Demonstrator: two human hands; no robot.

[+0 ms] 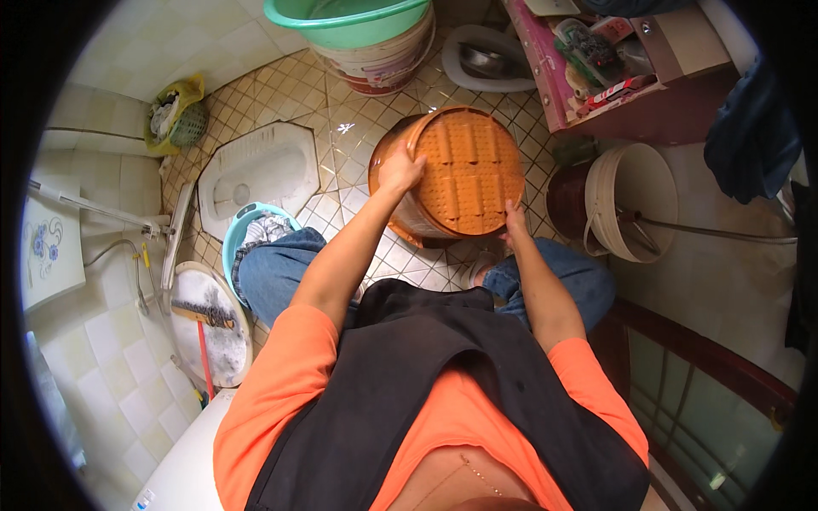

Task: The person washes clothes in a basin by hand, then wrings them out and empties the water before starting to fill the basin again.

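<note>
In front of me a round orange-brown plastic tub [469,170] is tilted, with a studded, ridged round face turned up toward me. I cannot tell whether that face is its underside or its inner floor. My left hand [403,168] is closed on the tub's upper left edge. At the lower right edge, my right hand [515,223] holds the tub with its fingers partly hidden. The tub is between my knees, just above or on the tiled floor.
A squat toilet [256,175] and a blue basket [243,230] with cloth lie left. Beyond the tub stands a bucket [379,64] under a green basin [349,30]. A white bucket [660,200] and pink cabinet [545,64] are right. A brush [203,315] leans left.
</note>
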